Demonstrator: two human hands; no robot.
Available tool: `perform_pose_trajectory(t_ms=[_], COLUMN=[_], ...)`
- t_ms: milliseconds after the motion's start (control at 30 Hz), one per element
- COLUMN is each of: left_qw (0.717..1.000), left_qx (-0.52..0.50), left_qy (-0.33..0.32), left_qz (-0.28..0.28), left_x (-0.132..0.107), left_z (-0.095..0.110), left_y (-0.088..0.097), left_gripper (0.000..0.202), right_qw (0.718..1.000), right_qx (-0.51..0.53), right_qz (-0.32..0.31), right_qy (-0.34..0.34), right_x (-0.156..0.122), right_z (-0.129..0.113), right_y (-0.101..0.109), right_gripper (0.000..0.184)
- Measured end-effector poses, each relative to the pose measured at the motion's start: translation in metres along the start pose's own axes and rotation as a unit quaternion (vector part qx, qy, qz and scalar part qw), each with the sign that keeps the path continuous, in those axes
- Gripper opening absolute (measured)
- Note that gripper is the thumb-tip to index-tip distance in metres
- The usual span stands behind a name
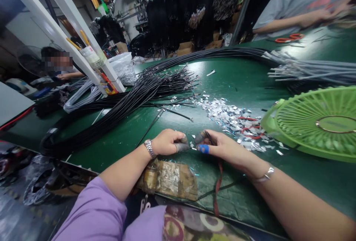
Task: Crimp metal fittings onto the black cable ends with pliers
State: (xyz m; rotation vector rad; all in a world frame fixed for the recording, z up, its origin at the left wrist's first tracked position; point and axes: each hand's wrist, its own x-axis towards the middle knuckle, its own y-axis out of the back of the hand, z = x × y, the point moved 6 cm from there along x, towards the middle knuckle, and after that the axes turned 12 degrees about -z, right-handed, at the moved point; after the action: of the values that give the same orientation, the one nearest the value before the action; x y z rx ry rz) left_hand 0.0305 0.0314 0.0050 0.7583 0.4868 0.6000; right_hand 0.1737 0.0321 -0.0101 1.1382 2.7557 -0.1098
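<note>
My left hand (167, 142) rests on the green table (239, 81), fingers curled into a pinch, with grey finger covers on thumb and forefinger. My right hand (222, 146) faces it a few centimetres away, also pinched, with grey and blue finger covers. Between the two sets of fingertips lies the stripped end of a thin black cable (167, 111), with small foil bits at it. A long bundle of black cables (133, 100) fans across the table beyond my left hand. A pile of silver foil scraps (228, 116) lies just past my right hand.
A green fan (317, 122) lies flat at the right. Grey cables (314, 71) and red-handled scissors (289, 38) sit at the far right beside another person's arm (289, 22). A taped cardboard pad (169, 178) covers the near edge. White posts (63, 29) rise at left.
</note>
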Motion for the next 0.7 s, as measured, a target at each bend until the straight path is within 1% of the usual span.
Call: perform_pose_trajectory(t_ms=[133,333,433,533,600,633,667,700], left_qw=[1.000,0.999,0.999,0.998,0.997,0.995,0.992,0.988], left_qx=[0.009,0.028,0.022,-0.012,-0.054,-0.080,-0.108,-0.138], left_qy=[0.005,0.000,-0.018,-0.033,-0.043,-0.049,-0.055,-0.060], left_qz=[-0.007,-0.032,-0.042,-0.051,-0.048,-0.042,-0.032,-0.021], left_x=[0.001,0.002,0.002,0.001,0.000,-0.001,-0.002,-0.003], left_z=[-0.001,0.003,0.007,0.008,0.006,0.004,0.002,-0.001], left_y=[-0.001,-0.004,-0.005,-0.005,-0.003,-0.001,0.002,0.005], left_gripper=[0.024,0.022,0.020,0.020,0.023,0.025,0.029,0.032], right_qw=[1.000,1.000,0.997,0.989,0.985,0.986,0.989,0.993], right_qx=[-0.002,-0.026,-0.057,-0.086,-0.072,-0.053,-0.033,-0.015], right_qz=[0.001,0.013,0.040,0.109,0.145,0.147,0.133,0.105], right_qy=[-0.004,0.012,0.030,0.054,0.063,0.064,0.060,0.052], right_x=[0.002,0.004,0.007,0.008,0.006,0.005,0.003,0.002], right_z=[0.002,0.004,0.005,0.006,0.007,0.007,0.007,0.007], right_y=[-0.004,-0.009,-0.010,-0.004,0.002,0.004,0.003,0.002], right_gripper=[0.040,0.034,0.030,0.029,0.033,0.037,0.043,0.049])
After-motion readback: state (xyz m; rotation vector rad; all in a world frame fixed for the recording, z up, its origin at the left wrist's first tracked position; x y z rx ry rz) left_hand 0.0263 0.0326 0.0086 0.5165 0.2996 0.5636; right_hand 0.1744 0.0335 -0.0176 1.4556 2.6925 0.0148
